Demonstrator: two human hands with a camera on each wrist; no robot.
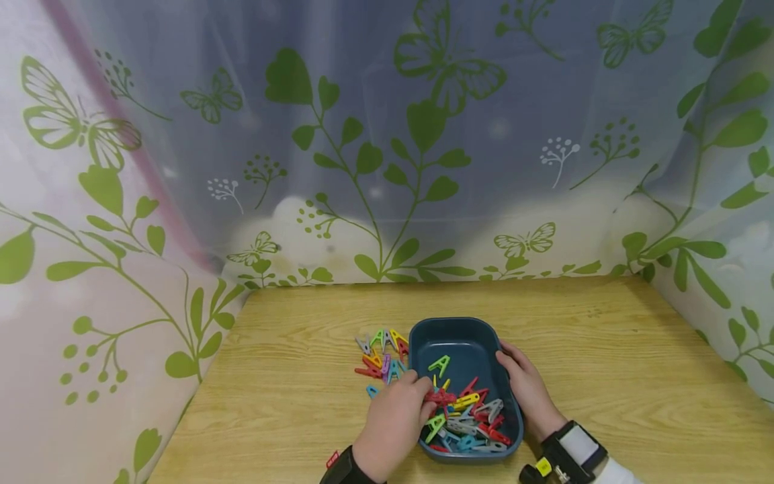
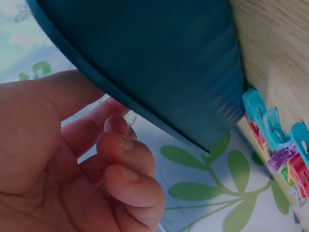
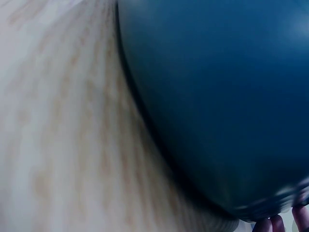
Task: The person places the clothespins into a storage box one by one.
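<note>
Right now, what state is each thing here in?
Blue bin: upright, open-topped, partly filled.
Binned clips: jumbled, mostly at its near end.
Loose clips: clustered on the table, left of the bin.
Left hand: over the bin's left edge; grip unclear.
Right hand: holds the bin's right side.
Backdrop: hung behind the table.

On my right wrist camera, the smooth blue wall of a container (image 3: 217,96) fills the top and right of the view. I see its dark, curved edge sweep from the top toward the bottom right, along a pale wooden table (image 3: 63,135) with blurred grain. In that corner I make out only the fingertips of the right hand (image 3: 277,223), at the container's shiny end.
</note>
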